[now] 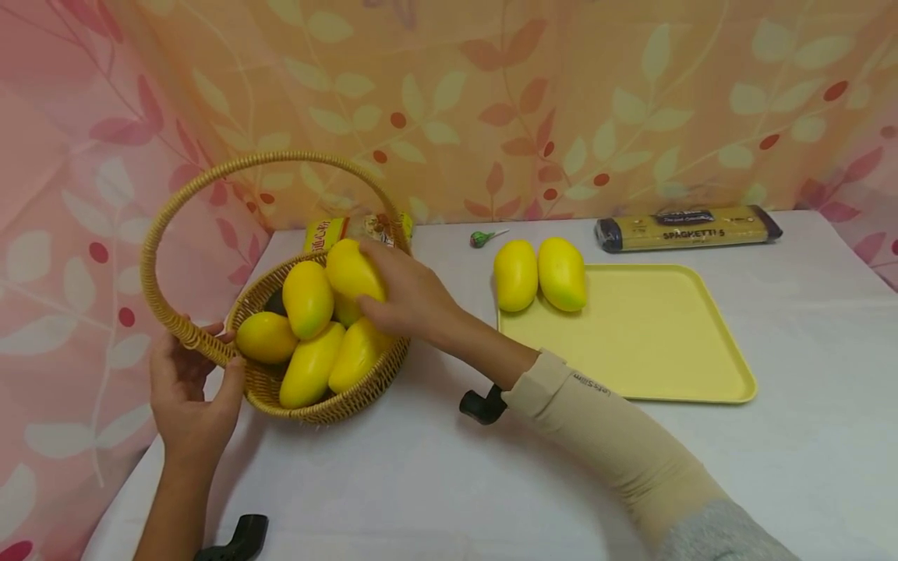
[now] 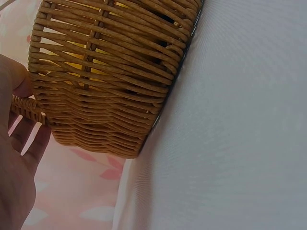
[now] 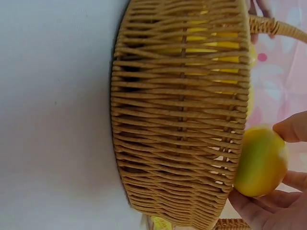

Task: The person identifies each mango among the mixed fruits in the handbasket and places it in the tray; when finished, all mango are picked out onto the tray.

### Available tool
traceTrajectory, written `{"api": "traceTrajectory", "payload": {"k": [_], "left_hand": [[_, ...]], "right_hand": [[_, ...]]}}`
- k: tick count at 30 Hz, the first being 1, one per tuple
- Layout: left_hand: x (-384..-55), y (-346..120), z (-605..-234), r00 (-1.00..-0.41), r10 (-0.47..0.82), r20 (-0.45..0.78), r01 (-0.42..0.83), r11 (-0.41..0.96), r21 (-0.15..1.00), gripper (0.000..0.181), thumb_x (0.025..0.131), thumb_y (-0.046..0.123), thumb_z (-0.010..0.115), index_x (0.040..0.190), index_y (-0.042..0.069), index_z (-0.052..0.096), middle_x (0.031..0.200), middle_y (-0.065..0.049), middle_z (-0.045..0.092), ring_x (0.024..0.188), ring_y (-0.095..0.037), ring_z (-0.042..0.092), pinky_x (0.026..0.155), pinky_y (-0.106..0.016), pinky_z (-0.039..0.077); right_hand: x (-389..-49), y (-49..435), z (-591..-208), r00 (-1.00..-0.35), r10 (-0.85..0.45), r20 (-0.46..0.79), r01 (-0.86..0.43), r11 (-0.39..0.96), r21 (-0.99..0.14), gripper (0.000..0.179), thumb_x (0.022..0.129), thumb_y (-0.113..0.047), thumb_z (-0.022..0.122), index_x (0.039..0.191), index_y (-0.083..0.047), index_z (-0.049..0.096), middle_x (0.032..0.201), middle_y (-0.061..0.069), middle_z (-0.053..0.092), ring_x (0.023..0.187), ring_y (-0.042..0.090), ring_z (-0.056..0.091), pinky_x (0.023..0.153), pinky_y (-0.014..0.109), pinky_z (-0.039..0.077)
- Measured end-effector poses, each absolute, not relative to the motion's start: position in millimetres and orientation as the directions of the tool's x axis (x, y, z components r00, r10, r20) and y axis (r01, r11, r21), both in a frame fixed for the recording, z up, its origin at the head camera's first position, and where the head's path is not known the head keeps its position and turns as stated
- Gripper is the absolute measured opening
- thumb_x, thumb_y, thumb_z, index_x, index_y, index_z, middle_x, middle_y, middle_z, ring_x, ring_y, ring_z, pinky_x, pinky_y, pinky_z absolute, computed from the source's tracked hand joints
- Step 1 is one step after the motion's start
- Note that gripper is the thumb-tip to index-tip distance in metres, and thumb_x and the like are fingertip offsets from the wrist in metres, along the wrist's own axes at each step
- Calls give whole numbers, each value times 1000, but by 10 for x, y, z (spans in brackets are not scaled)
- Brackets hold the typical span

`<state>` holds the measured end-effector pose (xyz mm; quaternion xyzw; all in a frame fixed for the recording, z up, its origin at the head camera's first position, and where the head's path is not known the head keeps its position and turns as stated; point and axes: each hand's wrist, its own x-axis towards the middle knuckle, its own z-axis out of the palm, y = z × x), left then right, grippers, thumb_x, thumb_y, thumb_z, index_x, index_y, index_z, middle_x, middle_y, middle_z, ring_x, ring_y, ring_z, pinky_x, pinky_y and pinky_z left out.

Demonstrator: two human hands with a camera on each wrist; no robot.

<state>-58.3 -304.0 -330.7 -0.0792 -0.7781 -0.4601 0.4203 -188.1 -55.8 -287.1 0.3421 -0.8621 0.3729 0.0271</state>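
Observation:
At the left of the table stands a wicker basket [image 1: 361, 396] with a tall hoop handle [image 1: 281, 158]. Several yellow mangoes [image 1: 309, 300] lie inside it, beside a dark item [image 1: 277, 302] mostly hidden under them. My left hand [image 1: 192, 382] grips the basket where the handle meets the rim, its thumb on the near side and fingers behind. My right hand [image 1: 414, 296] holds a mango [image 3: 261, 162] at the basket's right rim, thumb on one side and fingers on the other. Two more mangoes [image 1: 516, 275] sit side by side on a yellow tray [image 1: 652, 335].
Behind the basket lies a yellow food packet [image 1: 325, 234], partly hidden. A small green bud on a stem [image 1: 480, 238] is near the back edge. A spaghetti pack [image 1: 691, 228] lies behind the tray. White cloth covers the table [image 1: 393, 483], and patterned curtains hang behind and at the sides.

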Motion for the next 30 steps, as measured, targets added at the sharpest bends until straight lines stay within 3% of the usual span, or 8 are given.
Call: {"api": "traceTrajectory", "payload": {"k": [7, 23, 26, 30], "left_hand": [[-595, -3056, -3324, -637, -266, 724, 502, 570, 651, 69, 77, -24, 61, 141, -3, 45, 121, -24, 57, 111, -21, 64, 97, -22, 49], [-601, -3082, -3349, -637, -272, 722, 488, 582, 650, 69, 77, -23, 61, 141, -2, 46, 121, -23, 58, 111, -19, 64, 98, -21, 48], [-604, -3102, -3371, -637, -272, 721, 491, 577, 652, 69, 77, -23, 61, 141, -3, 46, 121, -23, 58, 111, -20, 63, 98, -22, 48], [-612, -3136, -3410, -631, -260, 731, 519, 558, 647, 69, 76, -24, 61, 141, -5, 45, 120, -25, 58, 109, -21, 64, 97, -22, 49]], "right_hand": [[-1752, -392, -2853, -752, -569, 333, -606, 397, -690, 69, 90, -26, 66, 152, -13, 39, 145, 1, 50, 108, 15, 52, 88, 28, 48], [-1530, 46, -2886, -767, -530, 361, -587, 353, -729, 65, 90, -24, 70, 149, -13, 45, 150, 0, 47, 132, 13, 45, 110, 32, 39], [-1529, 124, -2900, -759, -518, 394, -603, 333, -725, 64, 90, -21, 72, 148, -10, 46, 148, 1, 49, 129, 13, 48, 108, 31, 41], [-1555, 228, -2929, -750, -500, 433, -623, 314, -716, 64, 88, -18, 74, 146, -6, 47, 143, 5, 53, 113, 16, 55, 97, 31, 49]]}}
